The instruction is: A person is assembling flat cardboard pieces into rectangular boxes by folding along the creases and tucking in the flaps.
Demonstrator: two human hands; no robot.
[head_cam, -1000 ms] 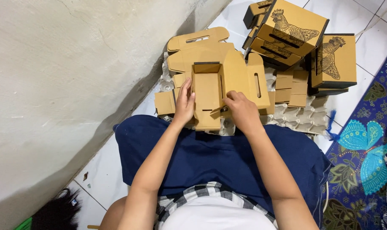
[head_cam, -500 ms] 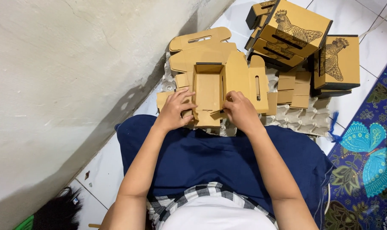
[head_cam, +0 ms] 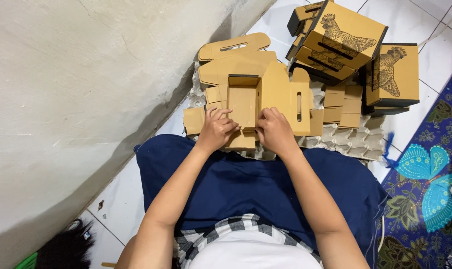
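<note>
A half-folded brown cardboard box blank [head_cam: 243, 102] lies flat on the floor in front of the seated person, just past the knees, on top of grey egg trays [head_cam: 353, 142]. Its middle panel has low walls already raised around it, and a long flap with a slotted handle cut-out [head_cam: 299, 105] stands out to the right. A second handle flap [head_cam: 234, 46] reaches away toward the wall.

The left hand [head_cam: 217, 130] rests on the near left edge of the blank, fingers curled and pressing down on a side flap. The right hand [head_cam: 275, 130] sits just beside it, fingers bent over the near right edge of the middle panel, pinching the cardboard there. Both hands are closed on the blank, and neither holds anything else. The two hands lie near each other, with a narrow strip of cardboard between them.

To the right of the blank lie further flat cardboard flaps [head_cam: 341, 104] on the egg trays. Beyond them, assembled boxes printed with a chicken drawing [head_cam: 346, 36] are stacked, one tilted on top of the others, and another [head_cam: 393, 74] stands upright at the right. A dark blue cloth [head_cam: 256, 184] covers the person's lap. A patterned mat with a turquoise butterfly [head_cam: 427, 182] lies at the right edge, and a rough plastered wall [head_cam: 76, 89] fills the left.
</note>
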